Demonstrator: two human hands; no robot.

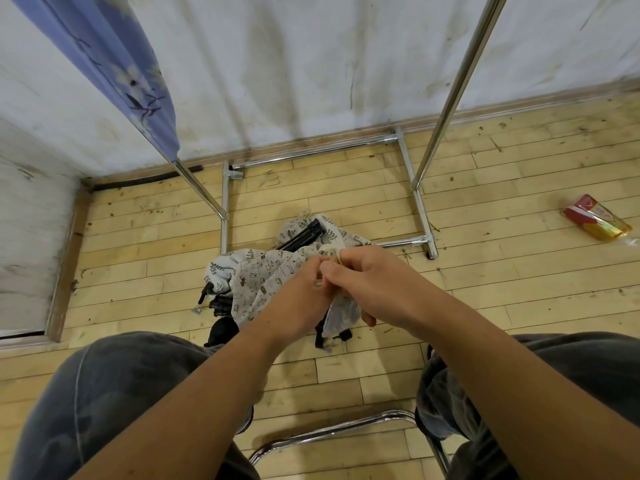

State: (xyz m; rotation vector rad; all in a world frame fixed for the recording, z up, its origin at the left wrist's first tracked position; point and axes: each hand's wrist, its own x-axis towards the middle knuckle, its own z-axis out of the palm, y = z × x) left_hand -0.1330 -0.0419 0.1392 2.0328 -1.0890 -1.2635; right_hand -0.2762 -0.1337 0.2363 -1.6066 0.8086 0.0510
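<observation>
Sitting over pale wood-plank floor, facing stained white wall. Pinching gathered neck of printed cloth drawstring bag with left grip, fingers curled tight on fabric. Curling right grip round cream drawstring cord at same neck, cord looped over index finger. Pressing both grips together, touching, out in front of knees in grey trousers. Lifting only neck end of bag; rest of bag lying crumpled on floor, just before base of chrome clothes rack. Showing black tripod legs sticking out of bag's far end, pointing toward rack base. Showing more black hardware poking out at bag's near left side; cannot tell if same item. Noting blue floral fabric hanging over rack's left upright, top left. Noting red and yellow packet lying on floor far right, well apart from bag. Noting chrome chair frame curving between legs at bottom edge.
</observation>
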